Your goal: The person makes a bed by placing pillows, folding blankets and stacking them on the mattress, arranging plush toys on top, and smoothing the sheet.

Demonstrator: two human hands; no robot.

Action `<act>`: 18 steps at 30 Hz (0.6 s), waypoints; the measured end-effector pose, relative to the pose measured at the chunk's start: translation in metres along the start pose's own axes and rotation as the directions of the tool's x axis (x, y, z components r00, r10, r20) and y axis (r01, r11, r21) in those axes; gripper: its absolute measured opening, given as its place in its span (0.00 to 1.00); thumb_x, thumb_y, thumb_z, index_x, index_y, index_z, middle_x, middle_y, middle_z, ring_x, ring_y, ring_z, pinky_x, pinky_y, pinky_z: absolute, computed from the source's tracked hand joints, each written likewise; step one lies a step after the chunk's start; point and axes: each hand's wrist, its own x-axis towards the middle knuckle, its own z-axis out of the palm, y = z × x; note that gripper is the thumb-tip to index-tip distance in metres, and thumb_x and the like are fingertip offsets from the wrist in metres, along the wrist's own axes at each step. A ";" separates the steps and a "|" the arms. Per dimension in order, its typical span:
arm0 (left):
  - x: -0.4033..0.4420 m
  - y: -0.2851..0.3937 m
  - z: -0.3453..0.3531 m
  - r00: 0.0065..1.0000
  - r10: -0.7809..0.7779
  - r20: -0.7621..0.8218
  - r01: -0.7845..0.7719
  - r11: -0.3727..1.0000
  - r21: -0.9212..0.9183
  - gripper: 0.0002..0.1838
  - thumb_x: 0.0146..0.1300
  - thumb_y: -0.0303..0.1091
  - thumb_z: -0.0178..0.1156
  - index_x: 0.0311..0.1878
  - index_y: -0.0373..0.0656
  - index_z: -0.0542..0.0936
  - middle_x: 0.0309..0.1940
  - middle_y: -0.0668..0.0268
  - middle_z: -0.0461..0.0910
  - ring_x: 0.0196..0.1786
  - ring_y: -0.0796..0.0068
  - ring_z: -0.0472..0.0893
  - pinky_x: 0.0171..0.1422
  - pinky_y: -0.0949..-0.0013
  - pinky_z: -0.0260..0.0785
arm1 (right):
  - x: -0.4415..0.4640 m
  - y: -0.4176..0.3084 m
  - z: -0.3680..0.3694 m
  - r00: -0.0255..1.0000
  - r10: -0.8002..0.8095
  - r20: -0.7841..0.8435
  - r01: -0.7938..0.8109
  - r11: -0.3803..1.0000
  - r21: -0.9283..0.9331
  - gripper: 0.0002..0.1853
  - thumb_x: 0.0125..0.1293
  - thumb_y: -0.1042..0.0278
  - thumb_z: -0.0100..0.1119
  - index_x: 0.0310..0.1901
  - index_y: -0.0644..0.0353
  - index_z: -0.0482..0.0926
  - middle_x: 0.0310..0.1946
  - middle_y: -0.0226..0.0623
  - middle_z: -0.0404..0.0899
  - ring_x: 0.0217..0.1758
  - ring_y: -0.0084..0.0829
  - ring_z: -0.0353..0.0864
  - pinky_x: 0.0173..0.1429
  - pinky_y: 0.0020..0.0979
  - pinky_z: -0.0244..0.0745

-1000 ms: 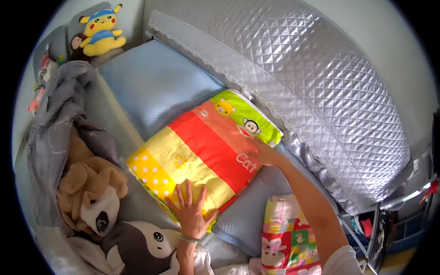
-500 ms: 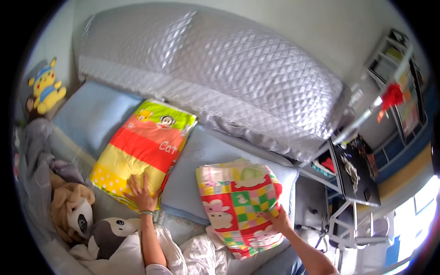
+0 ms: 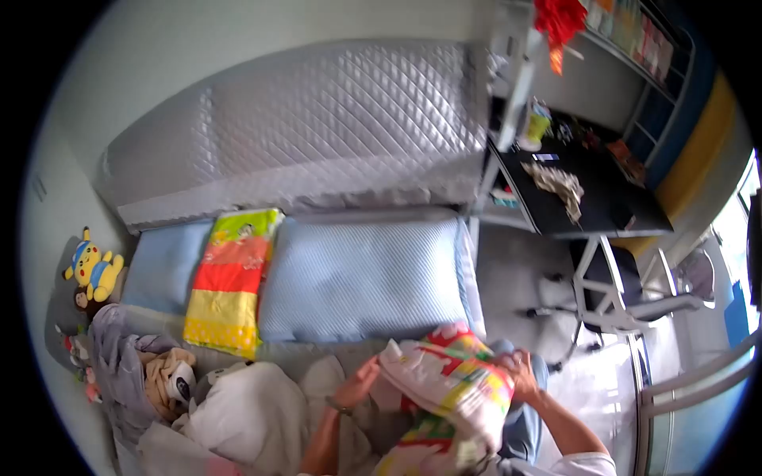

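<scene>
A rabbit-print cloth (image 3: 448,381) in red, green, yellow and white lies bunched and folded over my lap. At its right side, my right hand (image 3: 521,374) is closed on the edge. My left hand (image 3: 357,386) is beside the cloth's left edge, fingers stretched out and slightly blurred; whether they touch it is unclear. Farther off, a yellow, red and green cartoon-print pillow (image 3: 230,278) rests between a blue pillow (image 3: 163,262) and a larger blue pillow (image 3: 365,278).
A silver quilted headboard cover (image 3: 317,127) stands behind the pillows. White bedding (image 3: 246,404) and a grey blanket (image 3: 131,365) are at lower left, near a yellow plush toy (image 3: 94,270). To the right are a black desk (image 3: 603,198) and a chair (image 3: 611,285).
My left hand has left the cartoon-print pillow and come to the rabbit-print cloth. That cloth has been pulled off the larger blue pillow toward my lap and folded. The view has turned right.
</scene>
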 end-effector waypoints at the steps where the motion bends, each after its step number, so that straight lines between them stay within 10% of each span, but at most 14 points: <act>1: -0.003 0.020 0.034 0.971 -0.152 0.185 0.186 0.965 -0.183 0.26 0.69 0.40 0.54 0.67 0.39 0.64 0.54 0.49 0.72 0.58 0.54 0.73 0.66 0.60 0.62 | -0.016 0.008 0.001 0.993 0.119 0.001 -0.119 0.993 0.027 0.23 0.48 0.55 0.65 0.48 0.48 0.79 0.51 0.30 0.78 0.58 0.33 0.72 0.65 0.43 0.57; 3: -0.003 0.049 0.092 0.982 -0.031 0.187 0.027 0.999 0.021 0.35 0.63 0.48 0.61 0.68 0.40 0.63 0.56 0.47 0.69 0.58 0.49 0.72 0.66 0.58 0.63 | -0.060 0.053 0.036 0.940 0.341 -0.003 -0.337 0.929 0.156 0.22 0.49 0.56 0.64 0.49 0.50 0.80 0.48 0.33 0.80 0.53 0.36 0.76 0.61 0.43 0.63; 4: -0.001 0.058 0.119 0.959 0.269 0.088 -0.281 0.868 0.409 0.40 0.59 0.51 0.65 0.69 0.41 0.62 0.56 0.46 0.67 0.57 0.47 0.72 0.65 0.56 0.64 | -0.080 0.077 0.044 0.892 0.443 0.088 -0.440 0.811 0.386 0.19 0.53 0.61 0.63 0.48 0.54 0.80 0.46 0.37 0.81 0.45 0.36 0.81 0.52 0.40 0.72; 5: -0.001 0.070 0.140 0.958 0.268 0.105 -0.287 0.866 0.410 0.40 0.59 0.51 0.65 0.69 0.41 0.62 0.56 0.46 0.67 0.57 0.47 0.72 0.65 0.56 0.64 | -0.081 0.072 0.027 0.696 0.665 0.271 -0.700 0.546 0.459 0.19 0.55 0.63 0.62 0.50 0.58 0.78 0.47 0.37 0.81 0.43 0.33 0.83 0.45 0.34 0.77; 8: 0.007 0.101 0.194 0.958 0.023 0.287 -0.114 0.945 0.306 0.44 0.51 0.53 0.69 0.68 0.42 0.64 0.60 0.44 0.63 0.57 0.42 0.72 0.63 0.53 0.66 | -0.069 0.063 -0.020 0.565 0.705 0.428 -0.474 -0.146 0.868 0.25 0.64 0.55 0.61 0.58 0.58 0.72 0.49 0.38 0.79 0.50 0.31 0.81 0.53 0.30 0.75; 10: 0.013 0.111 0.220 0.934 0.300 0.194 -0.354 0.710 0.608 0.40 0.51 0.49 0.70 0.66 0.44 0.67 0.62 0.41 0.61 0.58 0.41 0.72 0.61 0.51 0.67 | -0.064 0.051 -0.034 0.751 0.536 0.386 -0.472 0.025 0.882 0.28 0.66 0.53 0.61 0.63 0.59 0.68 0.52 0.39 0.77 0.55 0.32 0.77 0.59 0.33 0.71; 12: 0.031 0.105 0.238 0.930 0.287 0.232 -0.363 0.822 0.438 0.36 0.52 0.45 0.70 0.63 0.44 0.70 0.61 0.42 0.62 0.60 0.41 0.70 0.64 0.51 0.65 | -0.062 0.037 -0.027 0.839 0.440 0.319 -0.433 0.187 0.882 0.30 0.65 0.55 0.62 0.64 0.59 0.67 0.54 0.39 0.75 0.57 0.32 0.76 0.60 0.34 0.69; 14: 0.051 0.093 0.248 0.919 0.288 0.270 -0.369 0.869 0.330 0.28 0.52 0.33 0.69 0.58 0.43 0.75 0.58 0.47 0.67 0.61 0.43 0.70 0.64 0.54 0.66 | -0.056 0.015 -0.036 0.912 0.408 0.042 -0.396 0.852 0.342 0.26 0.65 0.62 0.62 0.62 0.62 0.69 0.51 0.38 0.78 0.53 0.30 0.77 0.59 0.33 0.71; 15: 0.058 0.106 0.245 0.916 0.228 0.330 -0.346 0.865 0.363 0.27 0.49 0.27 0.69 0.56 0.43 0.77 0.53 0.53 0.72 0.57 0.50 0.74 0.60 0.58 0.70 | -0.065 0.026 -0.030 0.909 0.414 0.039 -0.401 0.849 0.343 0.26 0.65 0.62 0.62 0.62 0.62 0.69 0.51 0.38 0.78 0.53 0.30 0.77 0.59 0.33 0.71; 18: 0.068 0.142 0.230 0.856 0.463 0.230 -0.516 0.799 0.310 0.16 0.53 0.30 0.69 0.47 0.46 0.81 0.44 0.65 0.74 0.45 0.64 0.79 0.50 0.64 0.75 | -0.088 0.066 -0.017 0.619 0.768 0.166 -0.265 0.005 0.964 0.17 0.64 0.69 0.58 0.53 0.66 0.76 0.39 0.34 0.82 0.42 0.28 0.81 0.48 0.28 0.76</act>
